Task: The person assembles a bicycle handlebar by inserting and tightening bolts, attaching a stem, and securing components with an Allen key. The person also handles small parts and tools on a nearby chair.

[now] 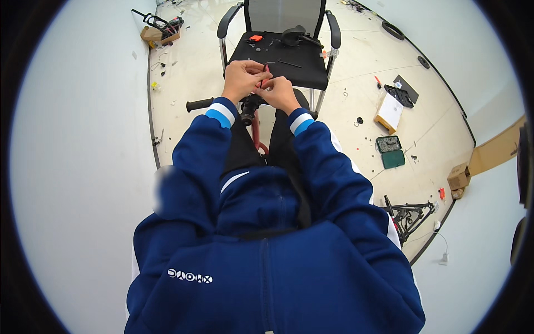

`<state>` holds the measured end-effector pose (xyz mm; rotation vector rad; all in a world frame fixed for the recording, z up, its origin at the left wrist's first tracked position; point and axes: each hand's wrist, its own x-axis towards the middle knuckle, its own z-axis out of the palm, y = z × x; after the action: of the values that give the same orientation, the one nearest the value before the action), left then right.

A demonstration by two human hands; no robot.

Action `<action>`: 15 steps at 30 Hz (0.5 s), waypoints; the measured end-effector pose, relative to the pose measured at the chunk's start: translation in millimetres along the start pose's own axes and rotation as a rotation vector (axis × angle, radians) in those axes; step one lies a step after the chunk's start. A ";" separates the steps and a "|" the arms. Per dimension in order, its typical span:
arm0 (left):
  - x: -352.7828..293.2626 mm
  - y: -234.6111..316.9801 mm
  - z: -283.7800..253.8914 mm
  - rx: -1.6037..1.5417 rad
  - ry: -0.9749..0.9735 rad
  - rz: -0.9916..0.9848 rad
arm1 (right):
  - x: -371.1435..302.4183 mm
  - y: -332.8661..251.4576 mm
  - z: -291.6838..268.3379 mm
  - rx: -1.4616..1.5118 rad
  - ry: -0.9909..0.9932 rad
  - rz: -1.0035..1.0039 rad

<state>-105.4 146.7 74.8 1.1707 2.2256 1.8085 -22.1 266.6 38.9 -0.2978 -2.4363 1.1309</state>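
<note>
My left hand and my right hand meet in front of the chair, fingers pinched together. Between their fingertips is a small, thin red and black piece, largely covered by the fingers; its kind is not clear. Just below them, between my knees, stands a black handlebar stem on a red bike frame. A black handlebar grip sticks out to the left. On the black chair seat lie a bike saddle with its post, a hex key and a small orange-red item.
Chair armrests rise on both sides of the seat. At right on the floor are an open green case, a white-topped box, a tire and a black bike frame. A cardboard box of parts stands far left.
</note>
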 end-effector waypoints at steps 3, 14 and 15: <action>-2.7 6.3 1.4 0.094 0.070 0.002 | -0.1 1.3 -3.5 -0.018 -0.033 0.044; 0.7 13.9 -3.7 0.122 0.335 0.017 | 2.8 6.2 3.3 -0.052 -0.083 -0.188; 2.5 13.2 -5.7 0.108 0.337 0.012 | 3.7 8.4 4.1 -0.066 -0.083 -0.234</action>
<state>-103.1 144.0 89.0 0.9547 2.5255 2.0452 -27.1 270.6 31.2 0.0154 -2.5053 0.9806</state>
